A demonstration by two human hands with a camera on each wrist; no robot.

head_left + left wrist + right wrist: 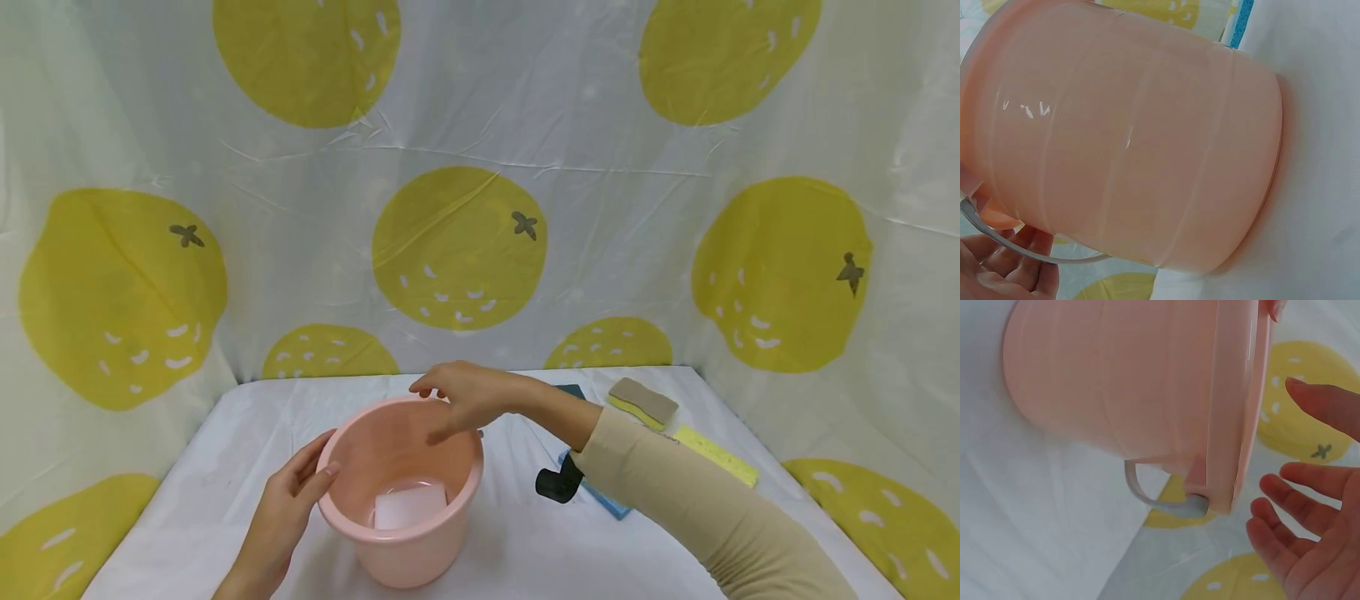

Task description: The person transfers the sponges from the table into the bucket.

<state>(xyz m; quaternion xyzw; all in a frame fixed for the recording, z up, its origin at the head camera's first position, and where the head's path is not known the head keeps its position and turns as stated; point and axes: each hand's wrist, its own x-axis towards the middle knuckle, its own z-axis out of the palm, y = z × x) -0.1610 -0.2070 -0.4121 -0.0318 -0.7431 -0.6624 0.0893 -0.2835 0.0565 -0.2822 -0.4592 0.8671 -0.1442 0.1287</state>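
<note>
A pink bucket (pixel 405 550) stands upright on the white cloth, with a white block (pixel 411 507), possibly a sponge, lying at its bottom. My left hand (pixel 281 504) holds the bucket's left rim, thumb over the edge and fingers outside. In the left wrist view its fingers are beside the grey handle (pixel 1079 259), which hangs down. My right hand (pixel 472 404) is above the bucket's far right rim, holding nothing, its fingers spread and slightly bent. The right wrist view shows that hand (pixel 1316 525) apart from the rim, near one end of the handle (pixel 1169 506).
To the right lie a grey-and-yellow sponge (pixel 643 402), a yellow piece (pixel 716 456), and a blue piece (pixel 611 504) partly hidden by the right forearm. A dark teal piece (pixel 572 390) shows behind that arm. A lemon-printed curtain (pixel 585 250) encloses the table.
</note>
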